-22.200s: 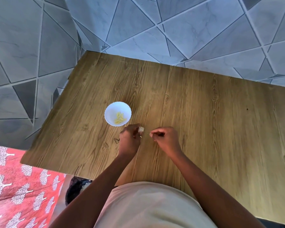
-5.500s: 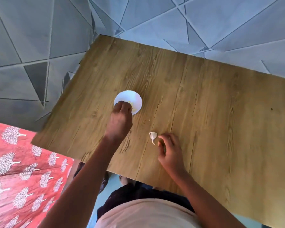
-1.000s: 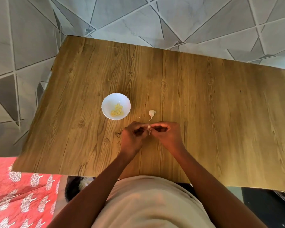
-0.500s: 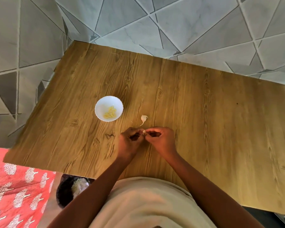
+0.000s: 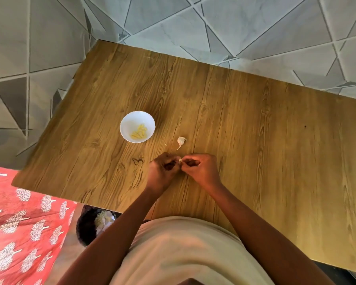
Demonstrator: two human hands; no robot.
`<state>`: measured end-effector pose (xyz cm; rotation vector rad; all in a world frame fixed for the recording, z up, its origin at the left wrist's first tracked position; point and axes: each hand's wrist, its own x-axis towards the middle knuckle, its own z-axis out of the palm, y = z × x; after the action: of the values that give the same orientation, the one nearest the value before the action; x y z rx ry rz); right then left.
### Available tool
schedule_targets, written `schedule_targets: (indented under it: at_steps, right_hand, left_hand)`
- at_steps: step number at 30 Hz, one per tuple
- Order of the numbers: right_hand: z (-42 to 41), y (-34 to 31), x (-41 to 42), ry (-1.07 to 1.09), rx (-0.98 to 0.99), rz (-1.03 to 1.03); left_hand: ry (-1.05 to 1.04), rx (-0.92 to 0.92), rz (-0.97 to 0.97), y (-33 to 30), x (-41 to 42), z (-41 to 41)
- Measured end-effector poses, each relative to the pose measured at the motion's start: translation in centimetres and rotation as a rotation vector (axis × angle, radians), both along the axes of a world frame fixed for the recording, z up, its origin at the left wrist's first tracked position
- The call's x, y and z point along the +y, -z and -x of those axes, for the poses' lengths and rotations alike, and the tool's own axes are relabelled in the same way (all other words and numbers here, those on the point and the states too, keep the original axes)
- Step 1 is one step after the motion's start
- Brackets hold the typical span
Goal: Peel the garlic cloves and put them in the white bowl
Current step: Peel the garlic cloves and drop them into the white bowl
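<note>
A small white bowl [image 5: 130, 124] stands on the wooden table [image 5: 255, 130], left of centre, with several peeled yellow cloves [image 5: 139, 132] in it. An unpeeled white garlic clove [image 5: 181, 140] with a thin tail lies on the table to the right of the bowl. Just below it, my left hand [image 5: 162, 171] and my right hand [image 5: 201, 167] meet fingertip to fingertip and both pinch a small garlic clove [image 5: 180, 160]. Only a pale speck of that clove shows between the fingers.
A dark bin [image 5: 90, 223] holding white garlic skins sits on the floor under the table's near edge. Red cloth with white tree print [image 5: 23, 227] lies at the lower left. Grey tiled floor [image 5: 214, 23] surrounds the table.
Both hands stay together pinching the same small clove over the last second. The view has shifted slightly. Earlier, my left hand reached to the bowl while my right hand touched the loose clove.
</note>
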<state>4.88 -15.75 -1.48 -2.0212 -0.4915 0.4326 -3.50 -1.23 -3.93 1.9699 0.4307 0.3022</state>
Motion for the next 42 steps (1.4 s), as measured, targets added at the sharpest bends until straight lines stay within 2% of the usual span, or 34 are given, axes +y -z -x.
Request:
schedule_targets:
  at_steps: [6,11,20,28,31,36,42]
  right_hand:
    - [-0.6,-0.1,-0.7,0.023,0.129,-0.093]
    - [-0.8,-0.5,-0.3,0.035,0.165,-0.091]
    - [-0.9,-0.6,0.2,0.074,0.128,0.000]
    - [-0.8,-0.5,1.1,0.134,0.099,0.089]
    - [-0.7,-0.7,1.4,0.131,0.065,0.107]
    - [-0.7,-0.8,1.0,0.226,0.176,0.016]
    - [-0.5,-0.7,0.2,0.297,0.349,-0.170]
  left_hand:
    - [0.065,-0.021,0.047,0.1,0.9,-0.2]
    - [0.048,-0.014,0.063,0.0,0.8,-0.1]
    - [0.014,0.010,0.132,-0.4,0.5,-0.2]
    - [0.026,0.007,0.053,0.0,0.6,-0.1]
    - [0.010,0.032,0.089,0.0,0.6,-0.2]
    - [-0.032,0.097,0.184,-0.4,0.4,-0.5]
    - [-0.109,0.064,0.113,-0.3,0.2,-0.6]
